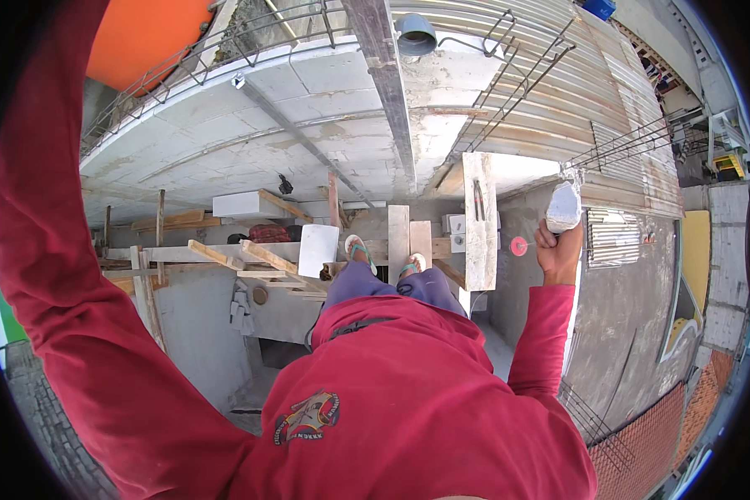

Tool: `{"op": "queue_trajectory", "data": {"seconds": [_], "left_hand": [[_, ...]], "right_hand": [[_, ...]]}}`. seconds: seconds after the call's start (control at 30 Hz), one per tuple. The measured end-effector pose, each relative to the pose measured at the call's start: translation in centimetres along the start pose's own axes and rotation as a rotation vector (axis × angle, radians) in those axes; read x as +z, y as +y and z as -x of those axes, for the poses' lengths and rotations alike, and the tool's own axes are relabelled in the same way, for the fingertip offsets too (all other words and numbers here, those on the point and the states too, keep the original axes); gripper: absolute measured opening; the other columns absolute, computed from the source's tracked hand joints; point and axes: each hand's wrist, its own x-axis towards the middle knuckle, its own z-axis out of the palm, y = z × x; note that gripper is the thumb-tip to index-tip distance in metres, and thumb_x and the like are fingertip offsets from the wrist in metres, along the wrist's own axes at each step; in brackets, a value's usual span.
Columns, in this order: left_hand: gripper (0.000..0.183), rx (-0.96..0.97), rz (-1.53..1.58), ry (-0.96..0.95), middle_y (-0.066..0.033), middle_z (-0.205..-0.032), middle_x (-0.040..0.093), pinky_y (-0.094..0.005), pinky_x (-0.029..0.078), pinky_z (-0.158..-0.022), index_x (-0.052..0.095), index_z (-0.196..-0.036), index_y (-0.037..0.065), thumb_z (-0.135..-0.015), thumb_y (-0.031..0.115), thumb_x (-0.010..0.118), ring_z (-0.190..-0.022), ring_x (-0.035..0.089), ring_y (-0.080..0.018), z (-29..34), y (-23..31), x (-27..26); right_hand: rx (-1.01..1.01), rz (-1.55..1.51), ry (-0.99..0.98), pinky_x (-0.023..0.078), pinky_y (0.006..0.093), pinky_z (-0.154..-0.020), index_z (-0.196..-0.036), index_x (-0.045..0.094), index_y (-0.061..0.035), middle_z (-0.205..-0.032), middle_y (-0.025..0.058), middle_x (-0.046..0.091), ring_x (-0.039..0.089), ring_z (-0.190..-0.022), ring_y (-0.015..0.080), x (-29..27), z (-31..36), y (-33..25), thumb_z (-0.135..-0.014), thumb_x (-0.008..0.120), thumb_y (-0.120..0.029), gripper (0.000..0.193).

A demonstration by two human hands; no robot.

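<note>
My right hand is raised out to the right, its fingers closed around the lower end of a pale chunk of lightweight block. The chunk's upper end reaches the top corner of a wall, and I cannot tell whether they touch. Just left of that hand is a small red disc with a thin line near it. My left arm, in a red sleeve, stretches up along the left edge, and its hand lies outside the picture.
My sandalled feet stand on narrow planks high above a floor. A wider board carries a thin dark tool. White blocks and loose timber lie left of my feet. Ahead rises a white block wall with a metal bar; rebar sticks out right.
</note>
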Motion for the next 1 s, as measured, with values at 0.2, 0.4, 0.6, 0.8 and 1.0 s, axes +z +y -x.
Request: {"op": "queue_trajectory", "data": {"seconds": [0.2,0.4,0.6,0.8,1.0], "left_hand": [[0.089,-0.095,0.264,-0.181,-0.0265,-0.124,0.066,-0.0403,0.059,-0.093,0.026,-0.155,-0.001,-0.098,0.053,0.067,-0.116,0.068,-0.0341,2.3,-4.2,10.5],[0.093,-0.457,0.387,-0.476,-0.0314,-0.122,0.068,-0.0462,0.052,-0.102,0.032,-0.153,-0.007,-0.095,0.055,0.07,-0.119,0.067,-0.041,14.7,-10.2,22.0],[0.058,-0.433,0.491,-0.63,-0.0224,-0.124,0.071,-0.045,0.053,-0.099,0.053,-0.142,0.003,-0.094,0.029,0.073,-0.115,0.069,-0.0373,26.6,-15.3,35.6],[0.047,-0.543,0.326,-0.91,-0.0205,-0.123,0.072,-0.046,0.054,-0.098,0.061,-0.137,0.011,-0.094,0.027,0.07,-0.114,0.069,-0.0368,31.9,-12.6,38.2],[0.039,-0.314,0.113,-0.913,-0.0194,-0.118,0.073,-0.0452,0.055,-0.096,0.067,-0.134,0.018,-0.096,0.023,0.063,-0.11,0.07,-0.0351,26.7,-18.8,34.9]], "right_hand": [[-0.219,0.283,-0.275,0.038,0.0235,-0.048,-0.146,0.052,-0.0056,-0.084,-0.0024,0.06,0.048,-0.056,0.007,9.2,5.7,-5.7,-0.11,0.046,-0.04,0.051],[-0.409,0.665,-0.528,0.051,0.0302,-0.09,-0.159,0.031,0.0016,-0.118,0.0169,0.064,0.065,-0.102,0.0178,17.6,8.9,-6.3,-0.103,0.058,-0.048,0.08],[-0.455,0.995,-0.562,0.052,0.0376,-0.094,-0.162,0.021,0.0026,-0.135,0.0299,0.056,0.068,-0.1,0.0242,18.6,7.4,-4.2,-0.099,0.066,-0.047,0.092],[-0.49,0.994,-0.595,0.054,0.0371,-0.096,-0.158,0.027,0.003,-0.138,0.02,0.056,0.066,-0.113,0.0228,15.7,4.5,-2.4,-0.103,0.065,-0.035,0.077],[-0.388,0.882,-0.528,0.048,0.0381,-0.103,-0.147,0.045,0.0024,-0.131,0.0215,0.062,0.065,-0.116,0.0276,13.4,1.6,0.6,-0.101,0.065,-0.039,0.065]]}}
